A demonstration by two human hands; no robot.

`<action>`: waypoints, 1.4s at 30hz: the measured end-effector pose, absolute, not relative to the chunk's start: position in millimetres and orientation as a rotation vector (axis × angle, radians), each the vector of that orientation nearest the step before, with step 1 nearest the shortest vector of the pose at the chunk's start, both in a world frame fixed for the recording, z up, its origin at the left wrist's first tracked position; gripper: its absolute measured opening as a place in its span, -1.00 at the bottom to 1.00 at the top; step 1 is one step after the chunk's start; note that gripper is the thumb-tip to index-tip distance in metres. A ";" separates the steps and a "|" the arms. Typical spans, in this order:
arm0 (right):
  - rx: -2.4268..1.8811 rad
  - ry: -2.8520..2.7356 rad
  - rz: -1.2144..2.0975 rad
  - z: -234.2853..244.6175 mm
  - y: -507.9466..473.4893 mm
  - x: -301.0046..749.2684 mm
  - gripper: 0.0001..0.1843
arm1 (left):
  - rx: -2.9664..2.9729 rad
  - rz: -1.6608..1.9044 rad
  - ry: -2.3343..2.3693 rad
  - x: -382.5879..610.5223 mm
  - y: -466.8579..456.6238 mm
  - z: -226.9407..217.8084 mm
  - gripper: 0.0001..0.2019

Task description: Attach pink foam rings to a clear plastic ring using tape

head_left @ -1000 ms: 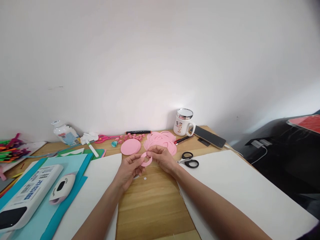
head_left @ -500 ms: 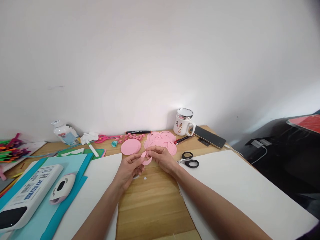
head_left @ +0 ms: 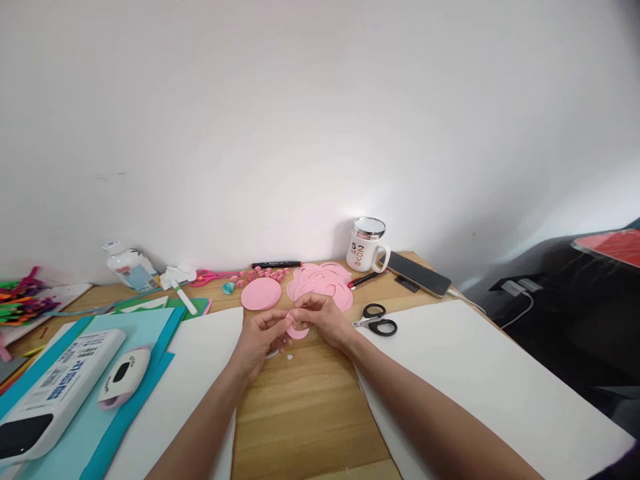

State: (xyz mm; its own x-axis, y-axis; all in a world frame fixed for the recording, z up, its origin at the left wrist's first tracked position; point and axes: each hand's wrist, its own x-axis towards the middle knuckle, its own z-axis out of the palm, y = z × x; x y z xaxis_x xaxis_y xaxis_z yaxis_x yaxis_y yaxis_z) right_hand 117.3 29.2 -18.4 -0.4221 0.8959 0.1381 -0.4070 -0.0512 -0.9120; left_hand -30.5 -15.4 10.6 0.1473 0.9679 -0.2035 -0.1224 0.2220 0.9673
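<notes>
"What does the room show?"

"A white wall [head_left: 310, 133] rises behind a wooden table [head_left: 305, 427], whose far edge runs along it."

"And the hands?"

"Left hand [head_left: 261, 339] and right hand [head_left: 323, 319] meet over the middle of the table, nearer its far edge than its near one. Both grasp a curved piece of pink paper [head_left: 299, 333] between thumb and fingers, the tips almost together. Its lower curve hangs below them; the fingers hide part of the rest."

"What lies beyond them?"

"Toward the far edge, a stack of pink discs [head_left: 261, 293] and, to its right, a heap of pink cut-outs [head_left: 320, 277]. A black marker [head_left: 276, 265] lies near that edge, small pink pieces [head_left: 270, 274] just in front of it."

"On the right?"

"Black-handled scissors [head_left: 385, 327], just beside the right wrist. A white mug [head_left: 361, 255] stands upright by the far edge, and a phone [head_left: 420, 275] lies near the far right corner. A large white sheet [head_left: 465, 367] stretches toward the near edge."

"The left side?"

"Blue sheets [head_left: 160, 370] carry a long white box [head_left: 70, 390] and a small white dispenser [head_left: 125, 377]. A bottle [head_left: 133, 269] leans by the far edge."
</notes>
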 end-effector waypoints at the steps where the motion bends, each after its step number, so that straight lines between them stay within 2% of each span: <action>1: -0.600 -1.208 1.661 -18.7 29.4 117.3 -0.78 | 1.013 1.022 1.111 -30.1 -15.6 10.6 -0.71; 9: -0.615 -1.178 1.682 -19.4 29.3 117.1 -0.75 | 1.007 1.126 1.176 -27.8 -14.5 11.4 -0.69; 15: -0.600 -1.180 1.703 -17.6 29.4 116.0 -0.80 | 0.999 1.194 1.261 -29.4 -13.1 9.4 -0.68; 24: -0.625 -1.198 1.678 -19.7 29.7 117.3 -0.74 | 1.004 1.182 1.259 -27.5 -13.9 11.8 -0.68; 35: -0.635 -1.313 1.626 -18.1 26.7 117.4 -0.80 | 0.834 1.174 1.172 -30.1 -13.4 8.2 -0.73; 42: -0.650 -1.345 1.584 -18.2 27.3 116.4 -0.72 | 0.821 1.263 1.175 -31.1 -11.8 7.8 -0.77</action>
State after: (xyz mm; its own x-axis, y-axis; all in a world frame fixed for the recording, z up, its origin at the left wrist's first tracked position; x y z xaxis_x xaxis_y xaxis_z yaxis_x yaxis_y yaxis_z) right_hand 116.4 27.3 -18.2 -0.4301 0.8873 0.1667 -0.3079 0.0294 -0.9510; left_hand -31.1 -11.8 7.8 -0.0869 0.9756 -0.2016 -0.2712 0.1715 0.9471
